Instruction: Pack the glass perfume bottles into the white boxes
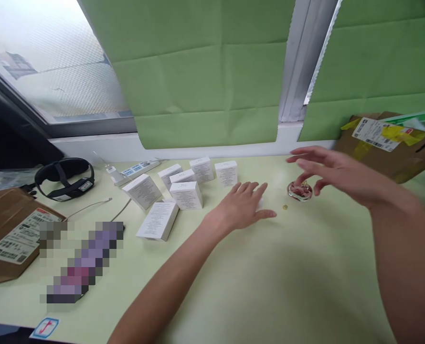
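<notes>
My left hand (244,204) lies flat on the pale green table (270,277), fingers stretched out, holding nothing. My right hand (332,172) hovers with fingers spread just above and beside a small round glass bottle (300,191) with pinkish contents that stands on the table. A tiny gold piece (285,207) lies on the table between my two hands. Several small white boxes (185,195) stand and lie left of my left hand.
A black head strap (65,178) and a white power strip (135,170) lie at the back left. A brown labelled package (10,234) sits at the left edge, a cardboard box (387,143) at the back right. Green blinds hang behind.
</notes>
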The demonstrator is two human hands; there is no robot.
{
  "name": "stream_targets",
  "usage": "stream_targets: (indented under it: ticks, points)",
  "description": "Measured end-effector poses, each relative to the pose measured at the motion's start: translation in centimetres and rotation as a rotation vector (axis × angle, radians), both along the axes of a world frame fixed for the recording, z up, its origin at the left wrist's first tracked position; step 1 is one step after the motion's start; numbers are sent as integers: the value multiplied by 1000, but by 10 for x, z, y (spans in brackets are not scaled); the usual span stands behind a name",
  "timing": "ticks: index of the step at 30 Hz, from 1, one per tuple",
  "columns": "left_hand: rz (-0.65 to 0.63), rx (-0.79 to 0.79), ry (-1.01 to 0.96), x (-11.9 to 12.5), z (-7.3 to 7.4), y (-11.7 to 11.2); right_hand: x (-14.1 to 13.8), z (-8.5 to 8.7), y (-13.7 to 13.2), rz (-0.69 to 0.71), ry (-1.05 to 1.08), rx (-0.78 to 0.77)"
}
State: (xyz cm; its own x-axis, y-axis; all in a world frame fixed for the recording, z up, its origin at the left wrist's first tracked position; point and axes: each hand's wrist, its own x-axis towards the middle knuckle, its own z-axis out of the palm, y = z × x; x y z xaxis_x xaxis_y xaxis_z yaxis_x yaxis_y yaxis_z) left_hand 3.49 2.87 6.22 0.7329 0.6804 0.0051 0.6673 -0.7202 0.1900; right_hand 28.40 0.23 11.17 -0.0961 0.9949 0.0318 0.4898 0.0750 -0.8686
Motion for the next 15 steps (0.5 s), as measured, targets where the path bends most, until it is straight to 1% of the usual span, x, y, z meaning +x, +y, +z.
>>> stream_targets:
  ticks: [2,5,9,12,15]
  points:
    - [20,93,41,7,-8,-3,17,6,-5,-135,28,110]
    - [36,159,59,10,-15,-4,40,6,-7,-262,82,188]
    - [21,137,49,4,-15,-2,66,-8,0,-356,125,139]
    - [-4,99,46,-8,-8,-1,82,-21,5,-389,127,63]
    - [40,34,83,-22,1,1,94,-32,10,-425,106,0]
